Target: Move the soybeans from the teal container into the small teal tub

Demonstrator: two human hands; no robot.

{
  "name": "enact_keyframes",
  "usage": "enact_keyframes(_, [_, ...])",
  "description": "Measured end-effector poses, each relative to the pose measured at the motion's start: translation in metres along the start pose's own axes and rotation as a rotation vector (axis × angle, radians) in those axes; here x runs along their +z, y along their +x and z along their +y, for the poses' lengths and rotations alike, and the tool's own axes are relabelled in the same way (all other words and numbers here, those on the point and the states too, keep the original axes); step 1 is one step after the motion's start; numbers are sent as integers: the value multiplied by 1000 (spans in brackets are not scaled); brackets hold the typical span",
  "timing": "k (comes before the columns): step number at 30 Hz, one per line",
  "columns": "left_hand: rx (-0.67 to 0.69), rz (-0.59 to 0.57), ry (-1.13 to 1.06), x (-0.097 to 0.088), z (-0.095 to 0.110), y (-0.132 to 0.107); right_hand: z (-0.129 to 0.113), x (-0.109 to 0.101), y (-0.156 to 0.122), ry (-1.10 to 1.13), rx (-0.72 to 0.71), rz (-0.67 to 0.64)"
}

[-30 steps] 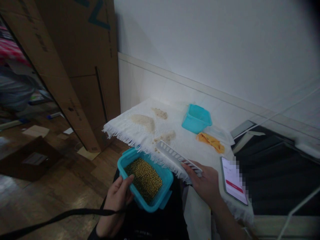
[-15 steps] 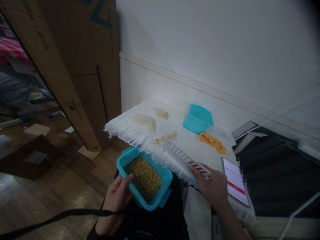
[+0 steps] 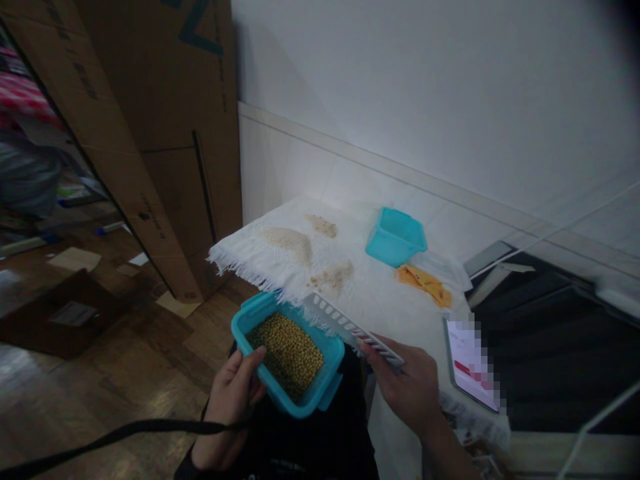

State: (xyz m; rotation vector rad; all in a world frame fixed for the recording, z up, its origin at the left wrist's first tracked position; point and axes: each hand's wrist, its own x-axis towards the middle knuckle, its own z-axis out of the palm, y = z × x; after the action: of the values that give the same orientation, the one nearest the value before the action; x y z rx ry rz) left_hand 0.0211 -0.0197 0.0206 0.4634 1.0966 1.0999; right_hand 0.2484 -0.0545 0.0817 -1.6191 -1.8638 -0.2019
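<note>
My left hand grips the near corner of a teal plastic container filled with small yellowish beans, holding it just below the fringed edge of a white towel. My right hand is closed on one end of a white slotted plastic strip, whose far end reaches over the towel's edge above the container. Small piles of pale grain lie on the towel beyond the strip.
An empty teal container and an orange wrapper sit further back on the towel. A phone lies at the right. Tall cardboard boxes stand on the left, a dark surface on the right, wooden floor below.
My right hand has drawn the slotted strip back and to the left, toward the towel's edge over the bean container. The left hand and container have stayed almost still.
</note>
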Motion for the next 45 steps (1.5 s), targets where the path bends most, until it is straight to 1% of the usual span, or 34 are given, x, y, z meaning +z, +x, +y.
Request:
enact_keyframes(2, [1, -4, 0, 1, 1, -1, 0, 5, 6, -7, 53, 28])
enact_keyframes(4, [14, -1, 3, 1, 1, 0, 3, 11, 15, -21, 103, 93])
enact_keyframes(7, [22, 7, 2, 1, 1, 1, 8, 22, 29, -2, 122, 156])
enact_keyframes(10, [19, 11, 0, 0, 2, 3, 9, 29, 37, 32, 121, 123])
enact_keyframes(14, [12, 10, 5, -3, 3, 3, 7, 30, 39, 63, 111, 89])
enact_keyframes(19, [19, 24, 7, -5, 2, 3, 8, 30, 41, 62, 138, 128])
enact_keyframes(25, [20, 3, -21, -4, 2, 4, 6, 31, 41, 84, 91, 88])
enact_keyframes(31, [25, -2, -25, -3, 5, 1, 6, 32, 43, 41, 105, 125])
enact_keyframes(40, [9, 28, -8, -4, 1, 5, 4, 30, 41, 85, 96, 77])
enact_keyframes(45, [24, 28, 2, -5, 0, 5, 6, 32, 42, 106, 83, 57])
